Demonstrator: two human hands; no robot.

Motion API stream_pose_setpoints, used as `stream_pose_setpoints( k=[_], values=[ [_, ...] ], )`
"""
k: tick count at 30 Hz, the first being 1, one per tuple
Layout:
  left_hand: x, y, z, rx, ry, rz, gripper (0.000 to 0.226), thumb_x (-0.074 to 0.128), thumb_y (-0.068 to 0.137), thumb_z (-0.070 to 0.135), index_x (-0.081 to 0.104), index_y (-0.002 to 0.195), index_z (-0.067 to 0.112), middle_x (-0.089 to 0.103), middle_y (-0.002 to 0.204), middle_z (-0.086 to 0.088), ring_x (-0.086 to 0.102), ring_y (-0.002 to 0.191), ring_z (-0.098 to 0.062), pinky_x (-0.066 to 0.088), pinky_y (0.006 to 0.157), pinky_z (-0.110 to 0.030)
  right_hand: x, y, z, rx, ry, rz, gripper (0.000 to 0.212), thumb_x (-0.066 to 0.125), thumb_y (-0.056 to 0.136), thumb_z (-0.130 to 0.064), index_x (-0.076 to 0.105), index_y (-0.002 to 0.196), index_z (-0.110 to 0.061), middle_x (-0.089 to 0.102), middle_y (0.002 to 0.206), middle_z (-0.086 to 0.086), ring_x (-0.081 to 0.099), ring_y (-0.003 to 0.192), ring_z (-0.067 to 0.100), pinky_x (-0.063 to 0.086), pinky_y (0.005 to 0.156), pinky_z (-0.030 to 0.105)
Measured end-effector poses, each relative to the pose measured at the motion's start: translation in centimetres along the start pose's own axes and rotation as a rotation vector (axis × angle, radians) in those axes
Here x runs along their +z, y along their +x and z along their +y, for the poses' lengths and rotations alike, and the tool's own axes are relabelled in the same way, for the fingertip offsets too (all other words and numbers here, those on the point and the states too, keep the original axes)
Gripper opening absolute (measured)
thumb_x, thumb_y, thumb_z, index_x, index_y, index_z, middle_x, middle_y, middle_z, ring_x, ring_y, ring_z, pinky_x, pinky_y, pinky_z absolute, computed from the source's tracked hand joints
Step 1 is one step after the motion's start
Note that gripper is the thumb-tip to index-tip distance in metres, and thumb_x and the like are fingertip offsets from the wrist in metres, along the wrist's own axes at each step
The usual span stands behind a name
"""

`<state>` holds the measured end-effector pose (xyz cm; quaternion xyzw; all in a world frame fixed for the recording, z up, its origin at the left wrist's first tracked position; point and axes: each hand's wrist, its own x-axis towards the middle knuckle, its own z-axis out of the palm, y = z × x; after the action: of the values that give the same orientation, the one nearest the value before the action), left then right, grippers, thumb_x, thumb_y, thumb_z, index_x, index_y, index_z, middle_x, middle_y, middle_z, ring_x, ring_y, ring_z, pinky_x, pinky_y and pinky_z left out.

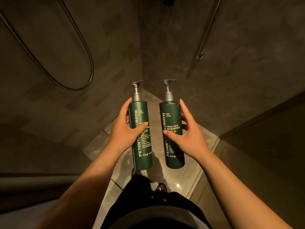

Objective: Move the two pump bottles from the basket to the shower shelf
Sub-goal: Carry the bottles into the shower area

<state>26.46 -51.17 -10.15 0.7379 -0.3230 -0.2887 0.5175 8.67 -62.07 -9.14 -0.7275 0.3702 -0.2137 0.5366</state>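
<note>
Carrying two dark green pump bottles side by side, upright, pump heads pointing up and away, both well above the tiled shower floor (175, 180). Gripping the cleanser bottle (141, 134) with the left hand (123, 134), thumb lying across the printed label, fingers wrapped round behind and out of sight. Gripping the shampoo bottle (173, 134) just right of the cleanser bottle with the right hand (189, 136), thumb pressing the label front, fingers curled round the far side. Keeping a narrow gap between the two; not touching.

Judging the step: transport, midway through the task. Neither basket nor shelf showing anywhere, so placing not yet begun. Standing at the shower entrance, feet and dark clothing showing below the cleanser bottle.

Further out: a shower hose (54, 63) looping on the wall up and left of the cleanser bottle; a metal rail (208, 28) running diagonally up and right of it; dim grey tile walls meeting in a corner above the pump heads.

Next, probably: looking up to find the shelf, then setting each bottle down on its base, one at a time if space is tight, loosening the grip only once the base is sitting flat. Worth minding: wet tile underfoot, and tall bottles tipping easily.
</note>
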Motion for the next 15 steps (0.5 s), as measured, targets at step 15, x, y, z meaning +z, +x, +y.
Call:
stream_pose_setpoints(
  k=[15],
  values=[
    [-4.6,15.6,1.0,0.031,-0.133,0.136,0.088,0.077,0.072,0.011,0.030,0.138,0.043,0.041,0.111,0.034,0.051,0.092,0.024,0.044,0.068,-0.002,2.5,18.5,-5.0,-0.127,-0.047,-0.133,0.100,0.079,0.068,-0.015,0.020,0.136,-0.057,0.051,0.109,-0.035,0.050,0.098,-0.021,0.039,0.071,-0.002]
  ],
)
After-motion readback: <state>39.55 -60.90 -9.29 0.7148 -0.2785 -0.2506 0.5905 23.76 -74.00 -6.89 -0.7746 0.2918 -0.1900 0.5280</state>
